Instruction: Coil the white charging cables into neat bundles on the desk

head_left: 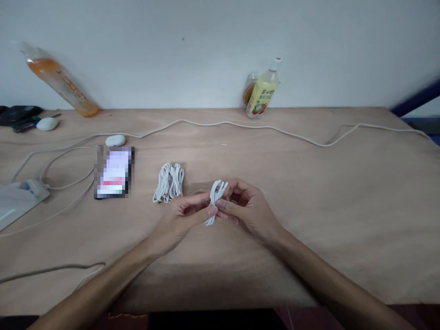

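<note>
Orange btl [63, 85] & yellow btl [262, 95] nr wall [154, 64]; phone [114, 172] on tbl [343, 197].

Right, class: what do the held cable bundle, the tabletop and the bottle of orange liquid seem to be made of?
Held cable bundle: probably smooth white plastic or rubber sheathing; it bends in tight loops.
Tabletop: apparently wood or wood-effect sheet, matt, with faint grain.
Bottle: likely clear, slightly glossy plastic; orange liquid shows through.

The left hand [187, 213] and right hand [252, 206] partly hide a white cable bundle [217, 187] right of the phone [114, 173], whose screen [115, 165] is pixelated. A white object [20, 201] left of the phone is cut off; far to the phone's right, a bottle [263, 94] partly hides a container [248, 93].
</note>
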A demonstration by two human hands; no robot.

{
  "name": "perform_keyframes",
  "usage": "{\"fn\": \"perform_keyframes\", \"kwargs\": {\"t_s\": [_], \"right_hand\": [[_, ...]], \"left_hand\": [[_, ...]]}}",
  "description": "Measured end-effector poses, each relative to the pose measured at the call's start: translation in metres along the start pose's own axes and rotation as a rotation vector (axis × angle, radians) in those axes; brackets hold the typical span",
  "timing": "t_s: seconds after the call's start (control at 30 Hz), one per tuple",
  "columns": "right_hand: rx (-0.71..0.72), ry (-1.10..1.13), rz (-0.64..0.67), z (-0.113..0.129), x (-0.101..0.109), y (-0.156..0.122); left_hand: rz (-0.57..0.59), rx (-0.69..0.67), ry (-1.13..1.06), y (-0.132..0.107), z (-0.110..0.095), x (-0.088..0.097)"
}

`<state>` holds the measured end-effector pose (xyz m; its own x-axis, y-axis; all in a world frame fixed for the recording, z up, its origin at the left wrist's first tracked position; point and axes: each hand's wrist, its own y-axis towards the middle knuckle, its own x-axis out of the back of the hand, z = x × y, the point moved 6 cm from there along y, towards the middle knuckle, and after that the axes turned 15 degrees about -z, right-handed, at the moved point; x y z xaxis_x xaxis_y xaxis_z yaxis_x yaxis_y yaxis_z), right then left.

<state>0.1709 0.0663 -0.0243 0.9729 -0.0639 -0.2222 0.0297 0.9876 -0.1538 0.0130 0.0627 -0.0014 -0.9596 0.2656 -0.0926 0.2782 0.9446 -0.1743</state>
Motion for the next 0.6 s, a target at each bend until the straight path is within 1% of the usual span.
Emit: {"fn": "perform_keyframes", "kwargs": {"t_s": [0.1, 0.17, 0.27, 0.33, 0.4, 0.5, 0.6], "right_hand": [[0.009, -0.024, 0.038, 0.003, -0.002, 0.000], [-0.008, -0.029, 0.065, 0.002, -0.004, -0.001], [-0.042, -0.024, 0.083, -0.001, -0.006, -0.002], [-0.060, -0.002, 0.060, -0.002, -0.005, -0.003], [-0.084, 0.026, 0.026, -0.003, -0.002, -0.003], [-0.086, 0.046, -0.010, -0.001, 0.001, -0.002], [-0.049, 0.035, -0.004, 0.003, 0.003, 0.000]], "left_hand": [[-0.073, -0.056, 0.038, 0.001, -0.004, 0.001], [-0.115, -0.079, 0.074, 0.002, -0.004, 0.003], [-0.143, -0.028, 0.016, 0.002, 0.002, 0.005], [-0.153, 0.016, -0.069, 0.002, 0.006, 0.006], [-0.170, 0.025, -0.122, 0.002, 0.007, 0.007], [-0.195, 0.022, -0.137, 0.003, 0.006, 0.008], [-0.203, 0.015, -0.109, 0.002, 0.006, 0.009]]}}
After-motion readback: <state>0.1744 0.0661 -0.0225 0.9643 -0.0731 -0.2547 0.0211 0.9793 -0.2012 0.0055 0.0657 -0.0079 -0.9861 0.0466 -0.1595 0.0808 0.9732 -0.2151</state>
